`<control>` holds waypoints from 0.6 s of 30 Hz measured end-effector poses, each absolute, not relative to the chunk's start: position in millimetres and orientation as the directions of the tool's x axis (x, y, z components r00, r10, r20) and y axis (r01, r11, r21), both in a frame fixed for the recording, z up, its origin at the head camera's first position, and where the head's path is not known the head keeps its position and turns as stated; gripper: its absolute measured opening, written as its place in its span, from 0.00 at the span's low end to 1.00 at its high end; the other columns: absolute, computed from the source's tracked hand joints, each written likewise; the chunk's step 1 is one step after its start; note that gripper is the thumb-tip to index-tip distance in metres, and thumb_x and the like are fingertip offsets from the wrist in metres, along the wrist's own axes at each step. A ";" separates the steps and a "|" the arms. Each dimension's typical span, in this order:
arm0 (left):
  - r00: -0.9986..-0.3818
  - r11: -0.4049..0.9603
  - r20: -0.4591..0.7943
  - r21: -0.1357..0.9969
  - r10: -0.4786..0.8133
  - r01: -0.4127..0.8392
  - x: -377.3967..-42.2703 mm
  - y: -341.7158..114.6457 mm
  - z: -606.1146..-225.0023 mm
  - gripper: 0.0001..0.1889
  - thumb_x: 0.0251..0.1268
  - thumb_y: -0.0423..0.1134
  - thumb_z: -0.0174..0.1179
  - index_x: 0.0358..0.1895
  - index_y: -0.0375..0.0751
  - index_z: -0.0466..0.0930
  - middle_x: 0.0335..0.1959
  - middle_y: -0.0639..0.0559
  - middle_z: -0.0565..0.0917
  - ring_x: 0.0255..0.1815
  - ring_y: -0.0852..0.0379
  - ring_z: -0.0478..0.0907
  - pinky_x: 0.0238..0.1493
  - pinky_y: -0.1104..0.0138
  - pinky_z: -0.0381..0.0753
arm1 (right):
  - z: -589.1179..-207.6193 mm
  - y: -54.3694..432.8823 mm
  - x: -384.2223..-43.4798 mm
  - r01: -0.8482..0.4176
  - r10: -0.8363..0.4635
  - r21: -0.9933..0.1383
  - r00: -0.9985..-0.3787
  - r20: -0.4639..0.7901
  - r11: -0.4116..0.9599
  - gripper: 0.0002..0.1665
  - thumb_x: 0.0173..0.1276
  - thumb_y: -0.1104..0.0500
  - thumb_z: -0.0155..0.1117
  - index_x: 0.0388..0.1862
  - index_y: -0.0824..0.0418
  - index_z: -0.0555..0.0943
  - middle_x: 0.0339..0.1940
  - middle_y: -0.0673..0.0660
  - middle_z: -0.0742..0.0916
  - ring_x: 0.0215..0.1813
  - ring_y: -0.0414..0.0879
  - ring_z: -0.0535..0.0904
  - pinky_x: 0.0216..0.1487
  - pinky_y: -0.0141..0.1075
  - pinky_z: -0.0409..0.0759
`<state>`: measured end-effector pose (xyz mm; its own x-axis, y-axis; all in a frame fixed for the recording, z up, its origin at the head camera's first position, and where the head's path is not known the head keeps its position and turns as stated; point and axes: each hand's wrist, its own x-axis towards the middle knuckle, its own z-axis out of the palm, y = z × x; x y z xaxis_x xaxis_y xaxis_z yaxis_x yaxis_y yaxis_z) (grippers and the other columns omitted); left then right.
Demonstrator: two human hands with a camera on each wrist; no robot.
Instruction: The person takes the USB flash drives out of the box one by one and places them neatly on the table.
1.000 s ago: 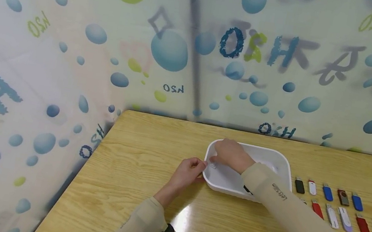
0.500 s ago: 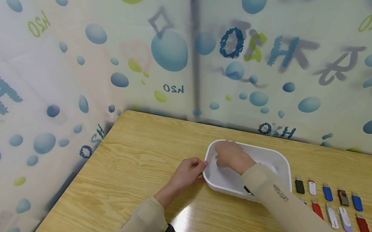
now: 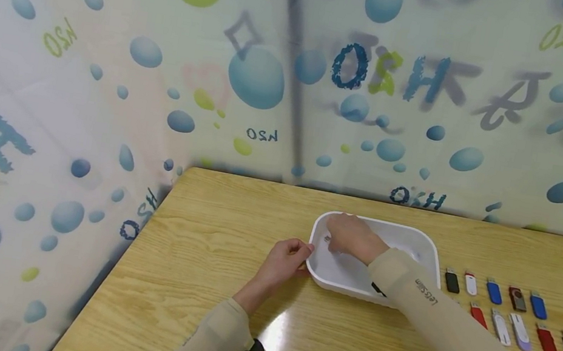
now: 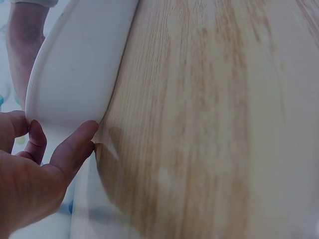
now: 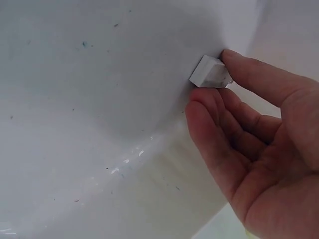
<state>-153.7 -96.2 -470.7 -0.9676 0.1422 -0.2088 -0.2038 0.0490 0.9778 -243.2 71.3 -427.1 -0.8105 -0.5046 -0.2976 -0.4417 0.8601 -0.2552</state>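
Observation:
My left hand (image 3: 283, 262) holds the left end of a white plastic tub (image 3: 408, 227), thumb by the rim and other fingertips against the outer wall, as the left wrist view shows. My right hand (image 3: 352, 236) reaches down inside the tub near its left end. In the right wrist view it pinches a small white boxy piece (image 5: 208, 71) with a grey recess, between thumb and fingertips close to the tub's inner surface. Its exact kind I cannot tell. Small dark and green specks dot the tub's inside.
Right of the tub, two rows of USB sticks lie on the wooden table (image 3: 230, 222): among them a black one (image 3: 452, 280), a blue one (image 3: 493, 291), a red one (image 3: 546, 340) and a white-lilac one (image 3: 519, 331). A patterned curtain (image 3: 246, 151) hangs behind.
The right hand's fingers have drawn together and turned slightly near the tub's left end, with the small white piece now mostly covered. The left hand keeps its place at the tub's edge.

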 end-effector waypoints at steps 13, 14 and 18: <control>-0.967 0.072 -0.218 0.975 0.134 -0.210 -155.5 -95.9 -474.4 0.17 0.80 0.39 0.56 0.44 0.21 0.78 0.45 0.38 0.83 0.47 0.50 0.83 0.48 0.60 0.91 | -426.2 76.7 -244.7 -0.467 -0.505 -0.191 -0.806 -0.309 0.863 0.10 0.65 0.61 0.72 0.27 0.58 0.80 0.24 0.52 0.82 0.26 0.46 0.75 0.27 0.36 0.73; -0.967 0.074 -0.217 0.975 0.133 -0.209 -155.4 -96.1 -474.5 0.17 0.80 0.39 0.56 0.44 0.21 0.79 0.45 0.38 0.83 0.47 0.51 0.83 0.49 0.60 0.91 | -424.6 77.4 -244.4 -0.464 -0.502 -0.192 -0.804 -0.317 0.865 0.09 0.66 0.61 0.72 0.28 0.58 0.80 0.24 0.52 0.82 0.26 0.46 0.75 0.27 0.35 0.74; -0.966 0.067 -0.224 0.974 0.130 -0.216 -155.3 -97.0 -474.3 0.17 0.80 0.39 0.56 0.44 0.21 0.79 0.46 0.39 0.82 0.48 0.50 0.83 0.49 0.60 0.90 | -414.6 82.3 -243.2 -0.452 -0.494 -0.200 -0.801 -0.338 0.869 0.09 0.67 0.58 0.72 0.32 0.60 0.82 0.24 0.52 0.82 0.27 0.45 0.76 0.28 0.34 0.74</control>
<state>-155.3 -97.0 -474.3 -0.9659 0.1304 -0.2237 -0.2165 0.0675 0.9740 -243.2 82.3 -414.6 -0.8007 -0.4944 -0.3383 -0.4522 0.8692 -0.1999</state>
